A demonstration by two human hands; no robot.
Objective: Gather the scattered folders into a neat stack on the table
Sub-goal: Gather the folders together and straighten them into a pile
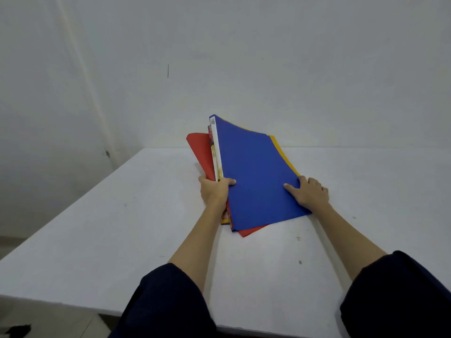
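Observation:
A bundle of folders is held tilted up off the white table (97,228), its near edge resting on the surface. The blue folder (253,176) is on top, facing me. Behind it show a yellow folder (285,157) along the right edge, a red folder (200,152) at the left and bottom, and a printed white-spined booklet (217,152) between them. My left hand (214,191) grips the bundle's left edge, thumb on the blue cover. My right hand (307,193) holds the right edge, thumb on the blue cover too.
The table runs to a plain white wall (244,57) at the back. Its left edge falls away to the floor (14,240), and the near edge crosses the bottom of the view. Small dark specks mark the tabletop.

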